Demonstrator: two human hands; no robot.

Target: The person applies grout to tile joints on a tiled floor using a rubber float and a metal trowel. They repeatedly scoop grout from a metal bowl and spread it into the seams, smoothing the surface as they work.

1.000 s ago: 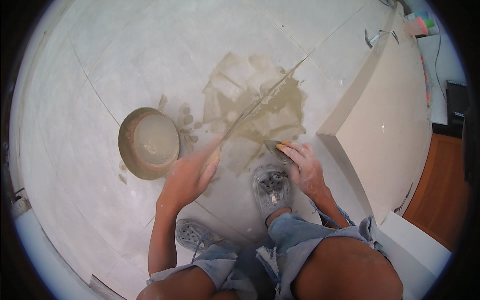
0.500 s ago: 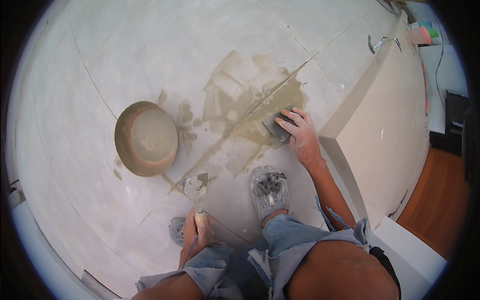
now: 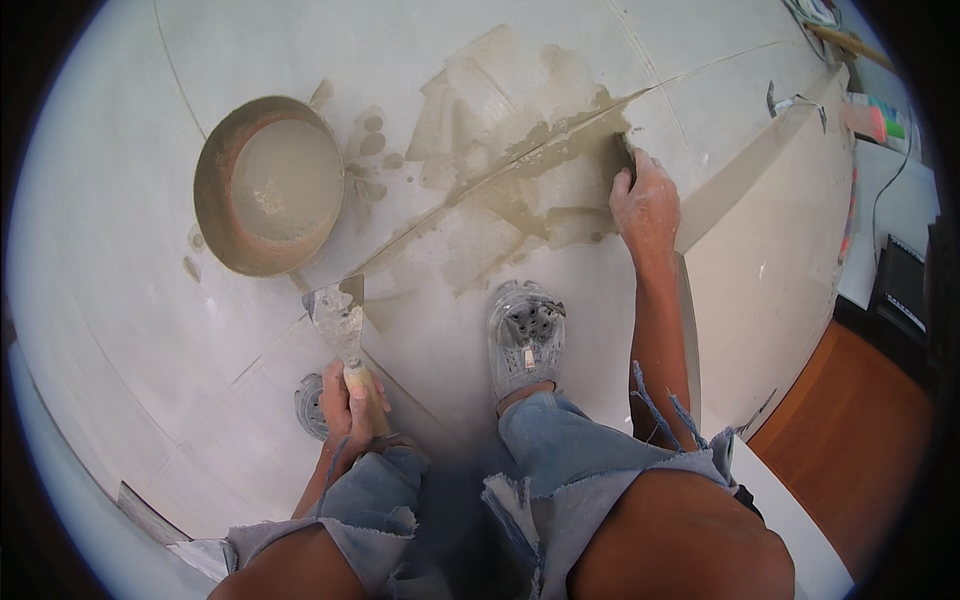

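Observation:
My left hand [image 3: 347, 402] is closed round the pale handle of a putty knife [image 3: 338, 312], whose blade is caked with grey paste and points away from me. Farther out on the right, my right hand [image 3: 648, 205] grips a dark flat spreader [image 3: 627, 150], tilted so that mostly its edge shows. The spreader is at the right end of a wet, grey-brown smear of grout [image 3: 575, 185] along a joint in the pale tiled floor [image 3: 440, 330]. A round pan [image 3: 222, 190] with grey-brown grout [image 3: 290, 170] in it stands at the left.
My shoes [image 3: 527, 325] stand on the tiles below the smear. At the right rises a pale raised block [image 3: 765, 270] with a hammer-like tool [image 3: 795, 103] on its far edge. Beyond it are a pink cup [image 3: 866, 121], a black box [image 3: 903, 290] and a brown wooden surface [image 3: 850, 440].
My right hand has moved away from me and rightward along the joint, turning the spreader from nearly flat to steeply tilted. The left hand still holds the putty knife; the whole view has shifted.

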